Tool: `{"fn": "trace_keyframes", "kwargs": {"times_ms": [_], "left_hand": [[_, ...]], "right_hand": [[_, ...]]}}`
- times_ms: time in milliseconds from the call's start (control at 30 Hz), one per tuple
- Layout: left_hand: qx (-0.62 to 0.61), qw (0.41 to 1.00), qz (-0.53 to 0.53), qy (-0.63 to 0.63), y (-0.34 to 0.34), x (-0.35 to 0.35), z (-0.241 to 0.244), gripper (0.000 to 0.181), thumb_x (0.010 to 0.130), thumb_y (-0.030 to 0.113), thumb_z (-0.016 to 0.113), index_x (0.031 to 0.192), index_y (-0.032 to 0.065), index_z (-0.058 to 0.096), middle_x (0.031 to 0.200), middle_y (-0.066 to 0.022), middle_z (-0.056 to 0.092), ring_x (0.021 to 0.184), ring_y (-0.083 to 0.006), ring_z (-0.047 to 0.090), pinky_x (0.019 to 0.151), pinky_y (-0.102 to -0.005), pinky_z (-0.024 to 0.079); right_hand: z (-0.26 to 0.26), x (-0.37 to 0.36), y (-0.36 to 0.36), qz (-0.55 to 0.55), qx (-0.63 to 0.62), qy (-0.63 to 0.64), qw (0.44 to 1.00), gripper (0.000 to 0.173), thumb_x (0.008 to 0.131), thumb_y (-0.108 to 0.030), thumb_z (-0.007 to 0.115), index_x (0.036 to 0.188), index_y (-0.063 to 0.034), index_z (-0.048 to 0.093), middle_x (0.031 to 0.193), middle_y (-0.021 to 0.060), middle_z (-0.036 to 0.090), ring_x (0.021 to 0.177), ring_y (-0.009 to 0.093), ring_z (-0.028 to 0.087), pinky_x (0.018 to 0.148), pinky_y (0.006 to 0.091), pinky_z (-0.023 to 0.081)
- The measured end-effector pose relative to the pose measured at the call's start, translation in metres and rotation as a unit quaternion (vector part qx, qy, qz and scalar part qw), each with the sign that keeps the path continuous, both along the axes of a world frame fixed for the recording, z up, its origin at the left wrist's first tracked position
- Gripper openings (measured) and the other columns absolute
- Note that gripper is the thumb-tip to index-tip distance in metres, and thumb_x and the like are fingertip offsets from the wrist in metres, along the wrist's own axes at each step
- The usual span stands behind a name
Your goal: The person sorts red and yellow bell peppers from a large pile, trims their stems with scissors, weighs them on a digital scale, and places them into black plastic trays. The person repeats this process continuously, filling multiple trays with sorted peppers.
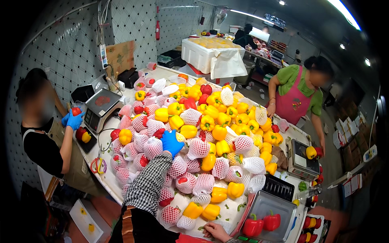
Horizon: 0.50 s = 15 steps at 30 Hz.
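My left hand, in a blue glove, reaches into the middle of a big heap of bell peppers. Its fingers rest beside a yellow pepper in a foam net and a net-wrapped red pepper; whether it grips either is hidden. Bare and low at the front edge, my right hand has bent fingers close to a white foam net and green stem scraps; I cannot tell if it holds anything. To its right, two red peppers lie on the grey pan of a scale.
At left, a gloved co-worker holds a red pepper by another scale. Scissors lie near that edge. A co-worker in a pink apron stands right, beside a third scale. A black tray sits behind my scale.
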<state>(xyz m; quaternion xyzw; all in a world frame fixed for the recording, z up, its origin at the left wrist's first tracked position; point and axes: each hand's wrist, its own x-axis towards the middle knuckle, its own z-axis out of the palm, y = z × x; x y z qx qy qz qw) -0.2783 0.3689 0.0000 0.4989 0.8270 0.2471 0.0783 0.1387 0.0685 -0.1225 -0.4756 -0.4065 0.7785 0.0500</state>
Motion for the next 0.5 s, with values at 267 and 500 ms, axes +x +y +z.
{"fn": "trace_keyframes", "kwargs": {"times_ms": [267, 500], "left_hand": [[0.223, 0.781, -0.190, -0.552, -0.077, 0.037, 0.064, 0.077, 0.081, 0.020, 0.073, 0.148, -0.0031, 0.044, 0.138, -0.0191, 0.056, 0.127, -0.0329, 0.058, 0.109, -0.0415, 0.047], [0.018, 0.265, -0.176, -0.948, -0.189, 0.135, 0.028, 0.071, 0.090, 0.013, 0.053, 0.157, 0.0011, 0.033, 0.154, -0.0192, 0.045, 0.142, -0.0340, 0.046, 0.120, -0.0493, 0.034]], "right_hand": [[0.113, -0.015, -0.001, 0.030, 0.099, 0.036, 0.994, 0.031, 0.105, -0.020, 0.059, 0.127, 0.0009, 0.060, 0.105, 0.0068, 0.071, 0.087, 0.013, 0.068, 0.082, 0.0279, 0.056], [0.168, -0.029, 0.024, -0.215, 0.237, 0.069, 0.945, 0.042, 0.106, -0.013, 0.050, 0.145, 0.0009, 0.041, 0.123, 0.0130, 0.061, 0.092, 0.020, 0.069, 0.080, 0.0320, 0.058]]}}
